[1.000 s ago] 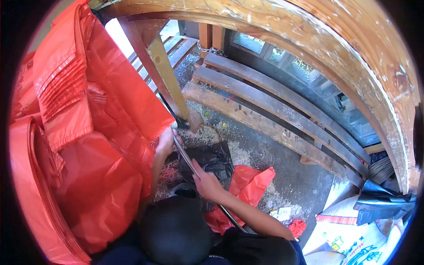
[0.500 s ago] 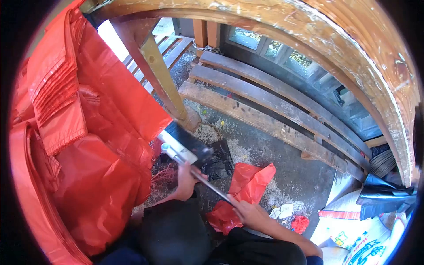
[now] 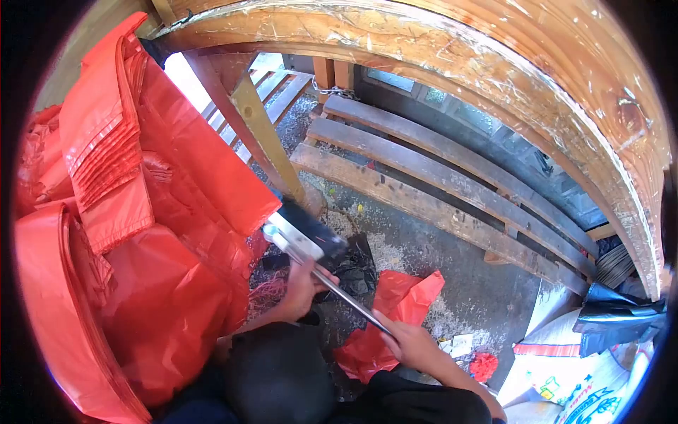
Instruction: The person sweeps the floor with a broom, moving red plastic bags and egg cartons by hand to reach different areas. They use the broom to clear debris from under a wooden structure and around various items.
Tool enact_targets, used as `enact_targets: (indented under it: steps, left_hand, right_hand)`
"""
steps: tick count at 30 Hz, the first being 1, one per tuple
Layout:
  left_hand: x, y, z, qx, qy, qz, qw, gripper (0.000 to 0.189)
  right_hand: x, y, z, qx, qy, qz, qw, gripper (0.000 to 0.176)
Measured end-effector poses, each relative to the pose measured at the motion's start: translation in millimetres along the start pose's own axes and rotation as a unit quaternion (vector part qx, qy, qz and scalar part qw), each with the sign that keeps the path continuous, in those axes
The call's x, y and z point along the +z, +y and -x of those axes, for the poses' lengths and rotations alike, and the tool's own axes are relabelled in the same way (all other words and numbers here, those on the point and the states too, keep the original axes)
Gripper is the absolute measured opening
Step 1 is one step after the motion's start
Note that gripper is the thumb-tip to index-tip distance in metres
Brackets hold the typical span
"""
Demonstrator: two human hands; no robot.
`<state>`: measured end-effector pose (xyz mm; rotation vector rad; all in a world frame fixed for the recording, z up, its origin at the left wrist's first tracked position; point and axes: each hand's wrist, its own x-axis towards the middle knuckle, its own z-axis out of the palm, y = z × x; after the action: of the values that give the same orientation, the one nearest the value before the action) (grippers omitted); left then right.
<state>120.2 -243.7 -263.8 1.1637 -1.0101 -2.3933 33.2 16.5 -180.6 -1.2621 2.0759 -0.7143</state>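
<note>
A broom (image 3: 296,237) with a white head, dark bristles and a thin metal handle slants across the middle of the head view. Close below its head, my left hand (image 3: 302,286) is closed around the handle. My right hand (image 3: 406,343) grips the same handle farther down, towards my body. The bristles are blurred and reach over a crumpled black plastic bag (image 3: 357,265) on the floor. Under the handle lies a crumpled red plastic sheet (image 3: 399,297), partly hidden by my right hand and arm.
Stacked red plastic bags (image 3: 162,297) hang and bulge along my left. A slatted wooden pallet (image 3: 424,169) lies ahead, beneath a curved-looking wooden beam (image 3: 438,35). White printed sacks (image 3: 565,374) stand at the right. Pale crumbs and a red tuft (image 3: 484,366) litter the floor.
The view has shifted slightly, so the surroundings sit a little lower. The broom head appears slightly right and lower; both hands keep hold of the handle.
</note>
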Motion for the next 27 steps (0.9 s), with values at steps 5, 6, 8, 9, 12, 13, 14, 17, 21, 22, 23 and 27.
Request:
enact_targets:
  steps: [5, 6, 8, 9, 12, 13, 14, 17, 21, 22, 23, 27]
  left_hand:
    - [24, -7, 16, -0.04, -0.126, -0.01, 0.991, 0.029]
    - [27, -7, 19, -0.057, -0.148, -0.049, 0.986, 0.031]
    - [34, -7, 24, -0.095, -0.165, -0.127, 0.974, 0.035]
    - [30, -8, 19, -0.092, -0.164, -0.124, 0.974, 0.035]
    - [17, 2, 9, -0.13, -0.441, -0.287, 0.84, 0.034]
    - [18, 13, 6, -0.126, -0.44, -0.284, 0.842, 0.034]
    - [16, 25, 2, -0.098, -0.399, -0.323, 0.852, 0.036]
    - [-1, 36, -5, 0.038, -0.398, -0.252, 0.881, 0.035]
    - [46, 124, 60, 0.233, -0.329, -0.158, 0.901, 0.031]
    - [49, 136, 73, 0.281, -0.348, -0.129, 0.885, 0.031]
    - [56, 147, 91, 0.284, -0.355, -0.073, 0.888, 0.03]
    - [72, 184, 136, 0.409, -0.524, -0.066, 0.744, 0.027]
  right_hand:
    - [-34, 3, 82, 0.09, 0.06, -0.014, 0.994, 0.035]
    - [-38, 4, 94, 0.145, 0.042, -0.006, 0.989, 0.028]
    - [-40, 13, 114, 0.194, 0.027, 0.006, 0.981, 0.022]
    - [-38, 19, 126, 0.208, 0.061, 0.04, 0.975, 0.02]
    - [-33, 38, 161, 0.242, 0.116, 0.101, 0.958, 0.016]
    - [-35, 39, 164, 0.266, 0.143, 0.123, 0.945, 0.014]
    - [-37, 40, 166, 0.262, 0.185, 0.128, 0.939, 0.013]
    - [-31, 81, 182, 0.288, 0.187, 0.181, 0.922, 0.015]
    - [-21, 100, 139, 0.319, 0.166, 0.17, 0.917, 0.021]
    - [-19, 102, 118, 0.312, 0.154, 0.167, 0.922, 0.017]
    - [-17, 103, 94, 0.296, 0.151, 0.166, 0.928, 0.019]
    - [-14, 115, -9, 0.262, 0.146, 0.108, 0.948, 0.028]
